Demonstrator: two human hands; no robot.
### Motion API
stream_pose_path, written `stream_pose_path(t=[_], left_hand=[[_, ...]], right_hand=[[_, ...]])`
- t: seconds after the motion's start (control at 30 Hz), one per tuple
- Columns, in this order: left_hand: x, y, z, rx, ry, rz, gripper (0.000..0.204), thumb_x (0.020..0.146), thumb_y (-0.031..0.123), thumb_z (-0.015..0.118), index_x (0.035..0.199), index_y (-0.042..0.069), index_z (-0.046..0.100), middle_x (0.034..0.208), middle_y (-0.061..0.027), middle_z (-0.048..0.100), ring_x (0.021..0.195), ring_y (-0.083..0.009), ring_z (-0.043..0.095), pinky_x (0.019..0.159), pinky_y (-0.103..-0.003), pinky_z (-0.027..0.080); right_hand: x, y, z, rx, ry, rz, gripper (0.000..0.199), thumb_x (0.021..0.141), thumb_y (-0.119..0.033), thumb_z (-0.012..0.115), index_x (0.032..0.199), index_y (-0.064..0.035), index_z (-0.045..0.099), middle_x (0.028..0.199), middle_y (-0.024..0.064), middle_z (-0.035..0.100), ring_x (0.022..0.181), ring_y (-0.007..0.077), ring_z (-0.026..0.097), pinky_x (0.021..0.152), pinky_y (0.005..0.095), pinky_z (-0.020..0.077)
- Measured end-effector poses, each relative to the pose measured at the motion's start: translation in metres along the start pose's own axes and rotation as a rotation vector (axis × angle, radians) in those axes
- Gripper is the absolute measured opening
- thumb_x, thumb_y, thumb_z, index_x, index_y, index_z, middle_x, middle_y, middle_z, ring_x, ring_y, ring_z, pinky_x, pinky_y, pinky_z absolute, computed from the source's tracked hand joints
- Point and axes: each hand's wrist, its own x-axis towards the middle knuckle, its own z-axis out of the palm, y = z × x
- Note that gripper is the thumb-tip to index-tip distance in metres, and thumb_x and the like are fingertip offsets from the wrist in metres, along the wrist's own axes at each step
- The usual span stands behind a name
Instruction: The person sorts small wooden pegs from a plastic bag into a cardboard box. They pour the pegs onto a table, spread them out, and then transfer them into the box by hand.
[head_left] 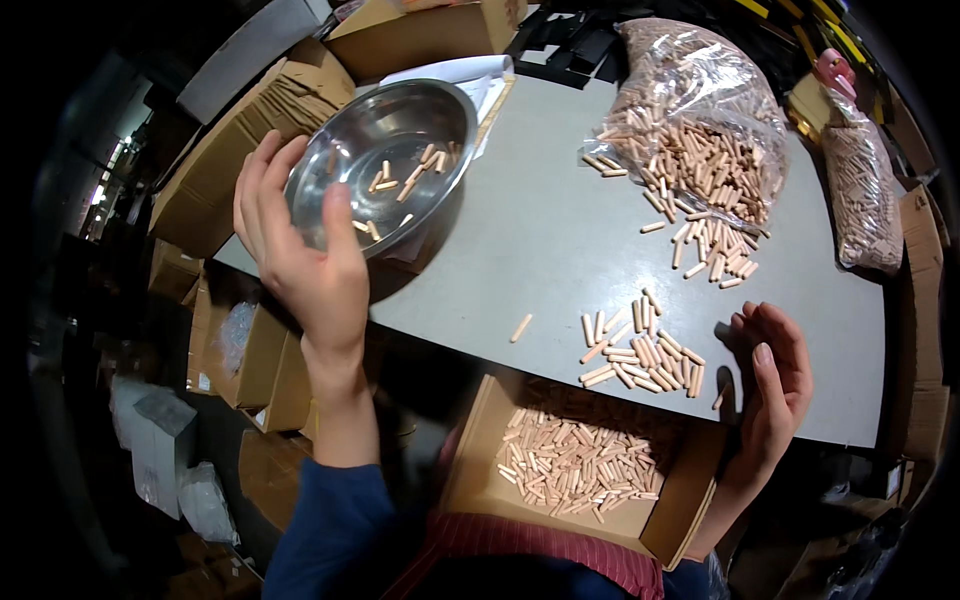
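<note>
My left hand (305,245) is over the near left rim of a round steel bowl (425,215), fingers and thumb spread apart with nothing visibly gripped. Several short wooden dowels (410,182) are scattered inside the bowl. At the table's front right, my right hand (778,375) is open, its fingers loosely curved. Left of it is a loose pile of dowels (648,350), with one dowel (720,397) close to the thumb side. Another lone dowel (522,328) lies left of the pile. Whether my left hand touches the rim, I cannot tell.
An open clear bag (700,110) spills dowels onto the grey table (530,220). A full, tied bag (858,190) stands at the right edge. Below the front edge sits a cardboard box (470,440) holding many dowels. More cartons (250,130) and papers (450,70) lie behind the bowl.
</note>
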Motion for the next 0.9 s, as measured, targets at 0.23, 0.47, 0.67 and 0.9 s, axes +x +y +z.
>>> stream_pose_path(t=[0.23, 0.47, 0.67, 0.9], left_hand=[[-0.079, 0.043, 0.013, -0.512, -0.858, 0.061, 0.089, 0.105, 0.043, 0.068, 0.166, -0.008, 0.029, 0.169, -0.0302, 0.037, 0.16, -0.0476, 0.03, 0.13, -0.059, 0.022], [-0.078, 0.079, 0.031, -0.246, -1.07, 0.435, 0.14, 0.085, 0.092, 0.054, 0.17, -0.011, 0.008, 0.173, -0.0361, 0.023, 0.165, -0.0495, 0.016, 0.131, -0.066, 0.007], [-0.059, 0.097, 0.056, -0.545, -1.116, 0.533, 0.147, 0.078, 0.093, 0.061, 0.169, -0.011, 0.011, 0.172, -0.0368, 0.025, 0.163, -0.0508, 0.022, 0.131, -0.065, 0.012], [-0.06, 0.138, 0.086, -1.011, -1.07, 0.737, 0.126, 0.087, 0.077, 0.071, 0.166, -0.011, 0.026, 0.167, -0.0343, 0.037, 0.158, -0.0491, 0.034, 0.132, -0.059, 0.024]], right_hand=[[0.004, 0.002, 0.0, 0.094, 0.027, -0.009, 0.042, 0.106, -0.006, 0.059, 0.145, 0.0093, 0.058, 0.139, 0.0254, 0.068, 0.129, 0.0349, 0.068, 0.115, 0.0455, 0.051], [0.004, 0.002, 0.001, 0.081, 0.078, -0.07, 0.046, 0.109, -0.01, 0.056, 0.151, 0.0091, 0.05, 0.14, 0.0256, 0.066, 0.128, 0.0347, 0.069, 0.111, 0.046, 0.0538], [0.002, -0.004, 0.003, 0.094, 0.112, -0.08, 0.052, 0.11, -0.013, 0.056, 0.156, 0.0082, 0.043, 0.138, 0.0284, 0.064, 0.123, 0.0329, 0.072, 0.107, 0.0448, 0.0574], [0.005, -0.003, 0.004, 0.156, 0.05, -0.012, 0.047, 0.11, -0.013, 0.06, 0.151, 0.0078, 0.049, 0.14, 0.0254, 0.064, 0.118, 0.0307, 0.074, 0.104, 0.0416, 0.0586]])
